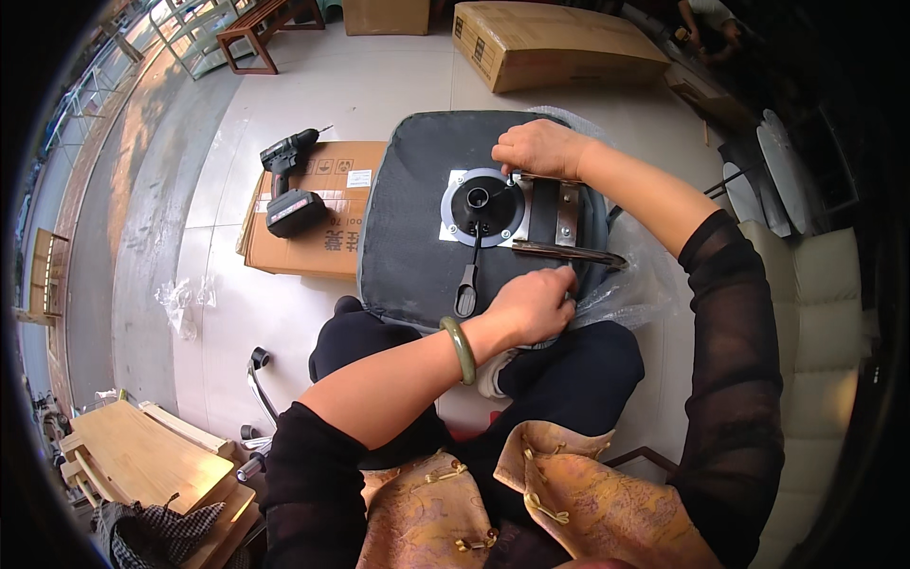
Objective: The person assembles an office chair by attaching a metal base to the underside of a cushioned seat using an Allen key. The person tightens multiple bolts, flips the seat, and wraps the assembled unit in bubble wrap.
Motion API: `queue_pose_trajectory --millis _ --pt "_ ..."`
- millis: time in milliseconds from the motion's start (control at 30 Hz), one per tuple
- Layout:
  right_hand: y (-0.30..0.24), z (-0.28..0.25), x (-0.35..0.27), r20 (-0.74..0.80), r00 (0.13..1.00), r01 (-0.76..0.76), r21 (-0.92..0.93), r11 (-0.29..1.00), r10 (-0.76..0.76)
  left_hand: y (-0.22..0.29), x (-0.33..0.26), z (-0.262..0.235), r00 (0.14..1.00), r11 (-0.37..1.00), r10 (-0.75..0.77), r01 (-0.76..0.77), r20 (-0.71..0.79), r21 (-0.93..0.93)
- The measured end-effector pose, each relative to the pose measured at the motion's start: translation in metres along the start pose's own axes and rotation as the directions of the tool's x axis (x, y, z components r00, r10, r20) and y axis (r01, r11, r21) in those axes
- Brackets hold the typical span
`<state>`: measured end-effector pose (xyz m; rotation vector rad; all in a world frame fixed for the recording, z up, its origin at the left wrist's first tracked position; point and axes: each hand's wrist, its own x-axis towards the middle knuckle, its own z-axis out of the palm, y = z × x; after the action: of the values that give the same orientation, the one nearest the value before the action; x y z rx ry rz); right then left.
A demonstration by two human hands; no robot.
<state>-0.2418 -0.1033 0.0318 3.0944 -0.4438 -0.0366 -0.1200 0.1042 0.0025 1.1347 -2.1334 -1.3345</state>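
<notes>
An upturned dark grey chair seat (408, 218) rests on my knees. A round black and silver mechanism plate (482, 204) with a black lever (466, 284) is fixed to its underside, beside a dark metal bracket (559, 232). My right hand (542, 147) pinches a small part at the plate's upper right edge. My left hand (533, 303), with a green bangle on the wrist, grips the near edge of the seat by the bracket and clear plastic wrap (626, 284).
A black cordless drill (289, 185) lies on a flat cardboard box (313, 218) to the left. A larger cardboard box (550, 43) sits ahead. Wooden panels (142, 455) lie lower left, chrome parts (256, 379) nearby. White cushions (815, 284) stand right. Another person sits far upper right.
</notes>
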Motion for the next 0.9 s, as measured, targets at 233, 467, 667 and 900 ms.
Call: queue_pose_trajectory --millis 233,467,667,900 --pt "0.010 -0.017 0.008 0.170 0.982 0.088 -0.038 0.995 -0.080 0.033 0.006 0.010 0.981 0.984 0.154 -0.142 0.116 -0.107" --pt "-0.015 0.003 0.001 -0.066 0.987 -0.153 -0.091 0.984 0.147 0.050 -0.011 0.012 0.941 0.938 0.337 -0.333 0.020 -0.094" --pt "-0.069 0.025 0.010 -0.281 0.730 -0.666 -0.087 0.741 0.623 0.055 -0.025 0.008 0.918 0.919 0.394 -0.393 0.034 -0.041" --pt "-0.097 0.029 0.040 -0.230 0.350 -0.936 -0.053 0.347 0.908 0.053 -0.050 -0.009 0.883 0.880 0.310 -0.407 0.352 0.244"
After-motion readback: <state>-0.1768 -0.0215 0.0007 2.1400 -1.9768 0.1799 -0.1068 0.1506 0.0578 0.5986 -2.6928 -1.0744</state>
